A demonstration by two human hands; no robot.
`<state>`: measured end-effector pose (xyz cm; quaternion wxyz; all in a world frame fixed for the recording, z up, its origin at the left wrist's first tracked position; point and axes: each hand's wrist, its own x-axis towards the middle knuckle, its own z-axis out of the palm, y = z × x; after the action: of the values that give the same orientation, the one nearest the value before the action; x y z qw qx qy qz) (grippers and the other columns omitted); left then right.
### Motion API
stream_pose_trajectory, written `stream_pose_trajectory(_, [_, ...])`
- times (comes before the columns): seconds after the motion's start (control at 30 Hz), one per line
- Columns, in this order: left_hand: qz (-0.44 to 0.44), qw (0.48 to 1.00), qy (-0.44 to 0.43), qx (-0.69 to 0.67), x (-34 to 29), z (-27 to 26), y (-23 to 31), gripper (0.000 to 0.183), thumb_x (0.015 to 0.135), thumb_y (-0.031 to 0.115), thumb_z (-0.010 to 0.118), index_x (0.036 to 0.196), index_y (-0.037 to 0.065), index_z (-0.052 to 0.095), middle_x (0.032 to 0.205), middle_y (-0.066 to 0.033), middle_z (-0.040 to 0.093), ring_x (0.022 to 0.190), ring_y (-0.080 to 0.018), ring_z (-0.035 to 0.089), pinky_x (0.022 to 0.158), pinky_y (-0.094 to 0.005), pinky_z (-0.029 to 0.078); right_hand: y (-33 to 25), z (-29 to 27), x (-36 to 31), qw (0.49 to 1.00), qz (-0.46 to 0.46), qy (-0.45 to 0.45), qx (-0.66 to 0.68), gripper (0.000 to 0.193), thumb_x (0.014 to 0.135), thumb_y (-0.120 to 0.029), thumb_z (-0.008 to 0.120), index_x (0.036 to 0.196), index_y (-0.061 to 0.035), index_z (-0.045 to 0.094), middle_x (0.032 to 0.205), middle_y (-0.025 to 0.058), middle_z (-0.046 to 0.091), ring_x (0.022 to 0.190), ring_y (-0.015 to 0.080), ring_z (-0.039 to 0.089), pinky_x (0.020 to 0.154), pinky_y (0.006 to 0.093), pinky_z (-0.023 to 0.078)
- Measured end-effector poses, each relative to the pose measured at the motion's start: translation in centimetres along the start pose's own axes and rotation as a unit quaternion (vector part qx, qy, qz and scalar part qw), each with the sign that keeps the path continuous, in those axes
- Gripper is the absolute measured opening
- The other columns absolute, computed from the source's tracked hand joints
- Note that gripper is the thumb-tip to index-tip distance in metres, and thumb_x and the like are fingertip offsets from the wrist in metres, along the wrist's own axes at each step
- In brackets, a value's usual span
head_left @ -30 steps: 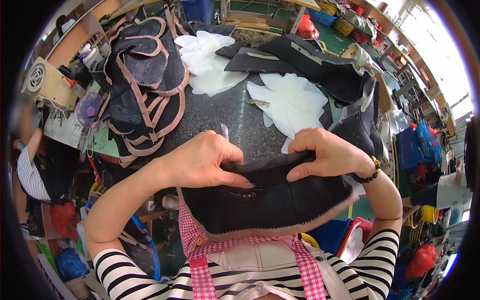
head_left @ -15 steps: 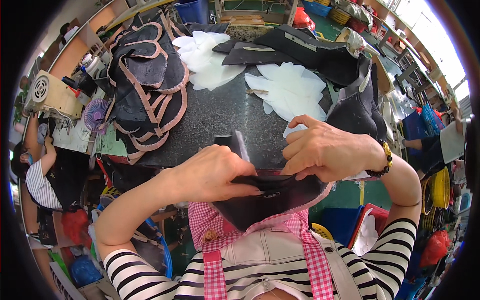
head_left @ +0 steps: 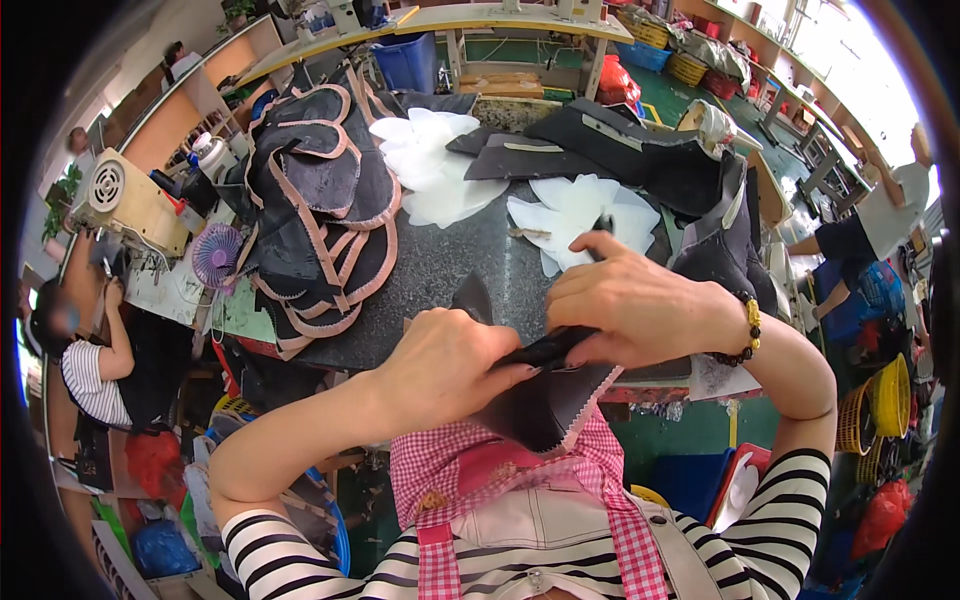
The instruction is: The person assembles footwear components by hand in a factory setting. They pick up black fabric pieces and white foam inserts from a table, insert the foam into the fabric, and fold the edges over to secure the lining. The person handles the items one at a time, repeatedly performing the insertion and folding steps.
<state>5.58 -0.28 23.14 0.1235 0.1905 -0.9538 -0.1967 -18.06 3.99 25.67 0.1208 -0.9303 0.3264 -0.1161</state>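
Note:
A black, sheet-like piece (head_left: 530, 405) with a pink zigzag edge, like a cut shoe-upper part, is held folded in front of my apron. My left hand (head_left: 435, 365) grips its fold between thumb and fingers. My right hand (head_left: 640, 305) pinches the same fold just to the right, index finger raised. A small dark tip shows by that finger; I cannot make out what it belongs to. The fold between the hands is bunched, and the fingers hide part of it. Beyond lies a pile of similar black pink-edged pieces (head_left: 325, 190).
On the dark worktable (head_left: 435, 260) lie white petal-shaped sheets (head_left: 425, 165), a second white stack (head_left: 575, 205) and long black pieces (head_left: 610, 125). A sewing machine (head_left: 125, 200) and a purple fan (head_left: 215, 255) stand at the left. Other people work at both sides.
The black piece has been folded and bunched more tightly, with less of it showing. My right hand has shifted slightly left, nearer the left one. The view has tilted up a little.

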Motion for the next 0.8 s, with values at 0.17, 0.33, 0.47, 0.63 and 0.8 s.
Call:
stream_pose_trajectory(0.17, [-0.025,0.999,0.026,-0.037,0.6,-0.3,-0.2,0.023,0.077,0.024,0.076,0.084,0.003,0.069,0.064,-0.0155,0.064,0.055,-0.0294,0.064,0.051,-0.0351,0.049,-0.1,1.1,0.6,0.996,-0.03,0.076,-0.028,0.022,0.066,-0.011,0.075,0.083,-0.0082,0.061,0.086,0.0041,0.061,0.092,0.0225,0.06,0.103,0.0459,0.033])
stream_pose_trajectory(0.33, [-0.061,0.995,0.071,-0.021,1.5,-1.0,0.4,0.023,0.075,0.021,0.077,0.084,0.001,0.069,0.064,-0.0141,0.065,0.054,-0.0261,0.064,0.051,-0.0321,0.049,0.0,0.0,1.4,0.993,-0.014,0.12,-0.011,0.025,0.065,-0.013,0.078,0.082,-0.0067,0.061,0.081,0.0043,0.061,0.088,0.0235,0.06,0.106,0.0498,0.03])
stream_pose_trajectory(0.47, [-0.077,0.993,0.059,-0.069,1.4,-1.2,1.2,0.022,0.073,0.019,0.077,0.082,0.001,0.068,0.063,-0.0137,0.064,0.051,-0.0256,0.062,0.05,-0.0314,0.048,0.6,1.2,0.9,0.992,-0.001,0.117,0.054,0.029,0.067,-0.021,0.081,0.079,-0.0059,0.06,0.079,0.0045,0.062,0.09,0.0242,0.062,0.106,0.0504,0.03])
stream_pose_trajectory(0.63, [-0.056,0.996,0.006,-0.062,1.5,-1.7,1.9,0.025,0.073,0.018,0.078,0.087,0.001,0.067,0.065,-0.0127,0.066,0.054,-0.0211,0.065,0.052,-0.0298,0.048,-0.6,0.9,0.3,0.99,-0.029,0.114,0.075,0.023,0.072,-0.02,0.077,0.083,-0.006,0.062,0.078,0.0058,0.059,0.083,0.0269,0.06,0.103,0.0489,0.033])
stream_pose_trajectory(0.8, [0.042,0.884,-0.161,-0.436,0.2,-3.9,-1.1,0.077,0.081,0.023,0.075,0.141,0.003,0.032,0.107,-0.0213,0.067,0.102,-0.0242,0.066,0.092,-0.034,0.049,-0.2,1.8,-1.3,0.972,-0.078,0.172,0.14,0.023,0.075,-0.02,0.075,0.083,-0.0057,0.06,0.087,0.0041,0.063,0.094,0.0237,0.06,0.102,0.0499,0.032])
